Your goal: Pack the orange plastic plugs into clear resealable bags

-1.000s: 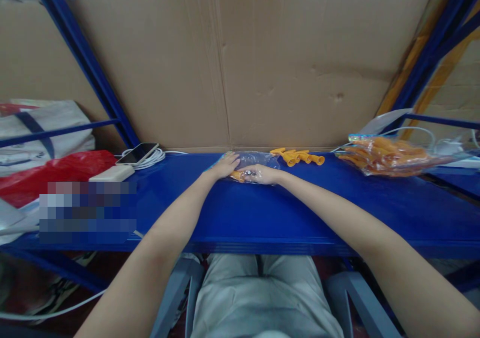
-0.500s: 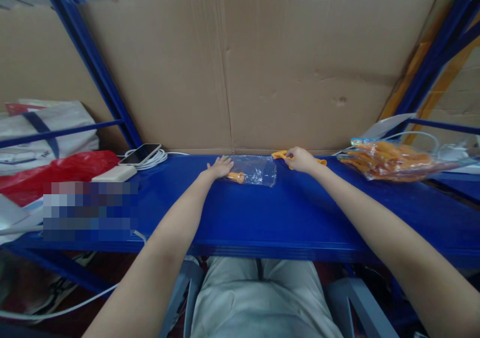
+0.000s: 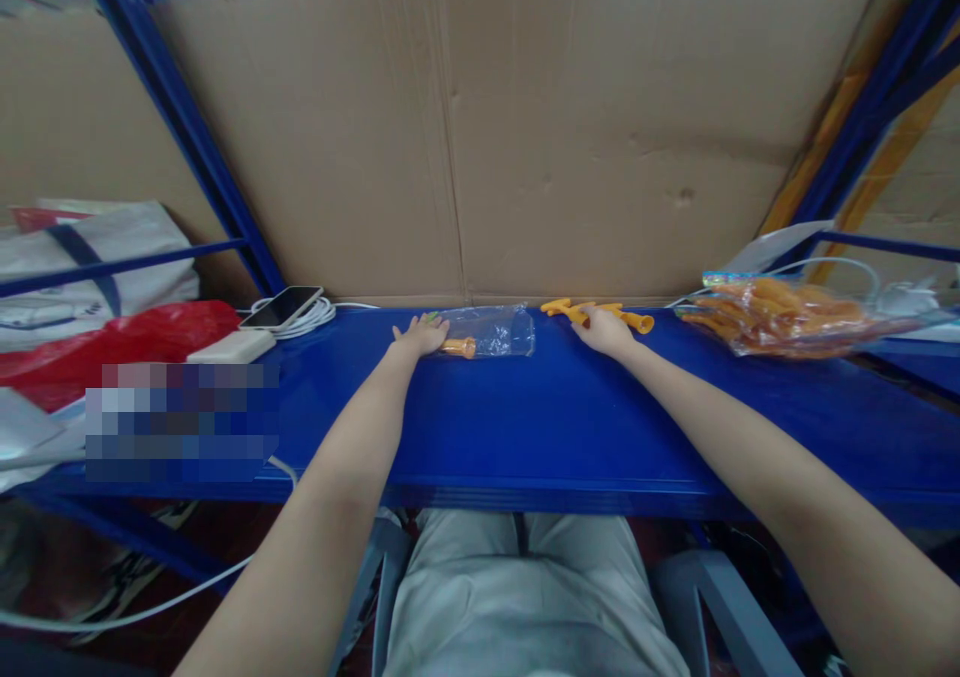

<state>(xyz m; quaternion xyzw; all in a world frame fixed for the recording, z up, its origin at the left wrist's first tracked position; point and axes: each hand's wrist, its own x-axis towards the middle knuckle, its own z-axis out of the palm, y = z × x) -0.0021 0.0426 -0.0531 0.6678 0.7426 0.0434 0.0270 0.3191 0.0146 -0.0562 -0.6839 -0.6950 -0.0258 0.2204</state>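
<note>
Near the back edge of the blue tabletop, my left hand lies with fingers spread on the left end of a clear plastic bag. An orange plastic tube-like piece sticks out beside that hand, at the bag's lower left; whether it is inside the bag I cannot tell. Further right, my right hand has its fingers curled on a branched orange plastic piece. An orange tube end shows right of this hand; my hand hides whether both parts belong together.
A clear bag of orange pieces sits at the right. To the left are a phone on a coiled white cable, a white block and a red bag. A cardboard sheet stands behind the tabletop.
My left hand has slid left, and the clear bag and tube-like piece have shifted left with it. My right hand has lowered slightly, showing more of the orange piece.
</note>
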